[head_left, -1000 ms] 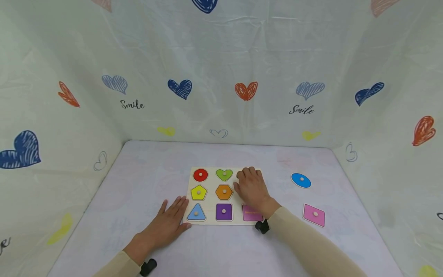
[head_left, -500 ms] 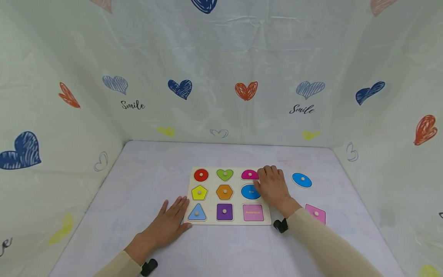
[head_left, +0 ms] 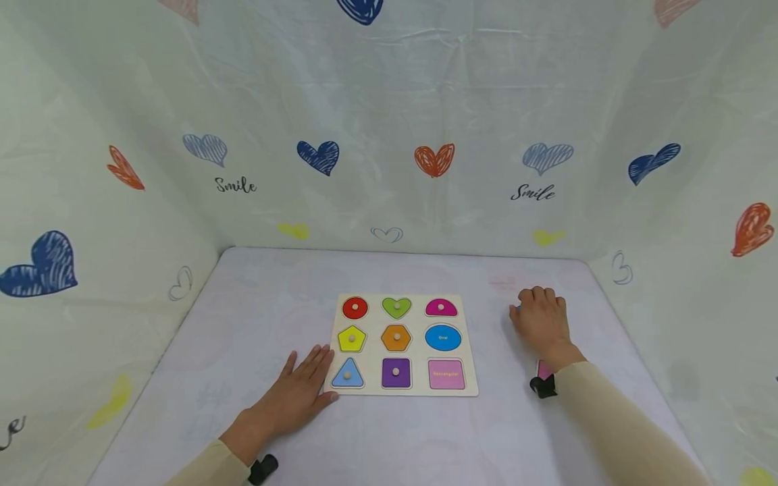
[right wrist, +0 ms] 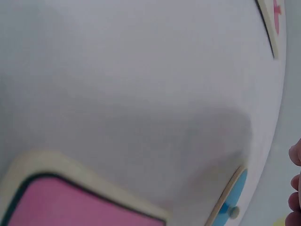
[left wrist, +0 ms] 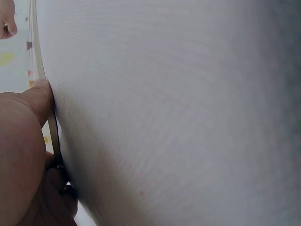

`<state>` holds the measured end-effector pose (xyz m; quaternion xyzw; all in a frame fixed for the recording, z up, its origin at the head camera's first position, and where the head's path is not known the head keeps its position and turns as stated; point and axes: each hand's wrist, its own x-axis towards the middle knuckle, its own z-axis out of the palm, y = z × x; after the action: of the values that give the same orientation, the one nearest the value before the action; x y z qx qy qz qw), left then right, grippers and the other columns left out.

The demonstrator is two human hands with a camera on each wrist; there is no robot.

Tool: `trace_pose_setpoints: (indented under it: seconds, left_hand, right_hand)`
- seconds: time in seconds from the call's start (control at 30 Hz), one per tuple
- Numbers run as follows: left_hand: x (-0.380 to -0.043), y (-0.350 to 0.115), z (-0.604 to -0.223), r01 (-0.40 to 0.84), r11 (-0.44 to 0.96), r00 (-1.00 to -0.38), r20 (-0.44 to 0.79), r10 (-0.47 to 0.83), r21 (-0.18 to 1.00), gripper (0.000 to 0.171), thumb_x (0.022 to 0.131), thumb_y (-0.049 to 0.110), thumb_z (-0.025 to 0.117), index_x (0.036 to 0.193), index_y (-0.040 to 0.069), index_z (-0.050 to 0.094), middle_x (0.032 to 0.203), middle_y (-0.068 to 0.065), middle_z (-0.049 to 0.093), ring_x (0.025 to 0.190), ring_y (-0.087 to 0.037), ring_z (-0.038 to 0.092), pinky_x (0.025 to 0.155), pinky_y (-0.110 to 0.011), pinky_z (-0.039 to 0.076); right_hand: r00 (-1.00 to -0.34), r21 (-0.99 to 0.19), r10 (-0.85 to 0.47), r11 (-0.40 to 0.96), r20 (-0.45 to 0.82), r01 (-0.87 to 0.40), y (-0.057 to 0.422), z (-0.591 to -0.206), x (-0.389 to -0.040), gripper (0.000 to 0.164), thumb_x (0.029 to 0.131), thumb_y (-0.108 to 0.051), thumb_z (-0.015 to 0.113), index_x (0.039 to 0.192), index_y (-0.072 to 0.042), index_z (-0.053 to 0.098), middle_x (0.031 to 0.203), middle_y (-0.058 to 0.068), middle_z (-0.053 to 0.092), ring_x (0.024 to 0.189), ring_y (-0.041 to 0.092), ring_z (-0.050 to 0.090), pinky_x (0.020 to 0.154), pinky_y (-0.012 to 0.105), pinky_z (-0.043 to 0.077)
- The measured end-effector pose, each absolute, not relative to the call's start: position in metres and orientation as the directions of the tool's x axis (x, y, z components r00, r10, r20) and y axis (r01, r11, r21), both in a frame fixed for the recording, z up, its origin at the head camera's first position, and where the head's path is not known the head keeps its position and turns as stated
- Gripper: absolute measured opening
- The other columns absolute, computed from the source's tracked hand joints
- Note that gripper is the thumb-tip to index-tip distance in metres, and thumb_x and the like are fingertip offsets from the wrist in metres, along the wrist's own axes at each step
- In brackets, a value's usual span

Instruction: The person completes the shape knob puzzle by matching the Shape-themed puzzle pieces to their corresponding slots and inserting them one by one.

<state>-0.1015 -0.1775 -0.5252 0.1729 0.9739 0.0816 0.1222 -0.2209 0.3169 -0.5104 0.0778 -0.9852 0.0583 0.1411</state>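
Observation:
My left hand (head_left: 294,391) lies flat with straight fingers at the left edge of a cream shape-puzzle board (head_left: 419,324); in the left wrist view its thumb (left wrist: 41,96) touches that edge. Above the blue oval knob piece (right wrist: 237,186) is my right hand (head_left: 541,324), its fingers loosely bent. The right wrist view shows its fingertips (right wrist: 295,153) apart from the piece's knob. On the board, the oval recess (head_left: 443,337) and rectangular recess (head_left: 446,374) show printed words. A magenta semicircle piece (head_left: 441,308) sits in the top right recess.
A pink rectangular knob piece (right wrist: 70,207) lies on the white table (head_left: 425,439), partly under my right wrist in the head view. Several other knob pieces, among them a purple square (head_left: 396,381), sit in the board. A heart-print curtain (head_left: 377,101) surrounds the table.
My right hand has moved right, from the semicircle at the board's top right corner to over the blue oval piece, uncovering the oval and rectangular recesses. My left hand has stayed put.

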Motion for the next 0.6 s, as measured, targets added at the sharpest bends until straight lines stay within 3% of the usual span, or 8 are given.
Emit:
trace_pose_setpoints:
  seconds: [0.27,0.6]
  left_hand:
    - [-0.1,-0.177,-0.522,0.316,0.925,-0.91,-0.209,0.359,0.21,0.086,0.104,0.053,0.061,0.167,0.007,0.026,0.174,-0.01,0.028,0.163,-0.031,0.02,0.131,-0.063,0.012]
    - [-0.102,-0.177,-0.522,0.327,0.929,-0.907,-0.217,0.36,0.176,0.085,0.104,0.055,0.059,0.167,0.007,0.027,0.174,-0.01,0.029,0.163,-0.03,0.021,0.131,-0.063,0.014]
  right_hand:
    - [-0.977,-0.08,-0.078,0.992,0.199,-0.096,0.349,-0.525,-0.219,0.031,0.102,-0.022,0.062,0.101,0.009,0.058,0.094,0.023,0.057,0.095,0.046,0.05,0.081,0.063,0.045]
    - [-0.983,-0.055,-0.075,0.995,0.17,-0.085,0.352,-0.53,-0.219,0.03,0.103,-0.019,0.064,0.101,0.011,0.059,0.094,0.025,0.06,0.095,0.047,0.053,0.078,0.062,0.047]
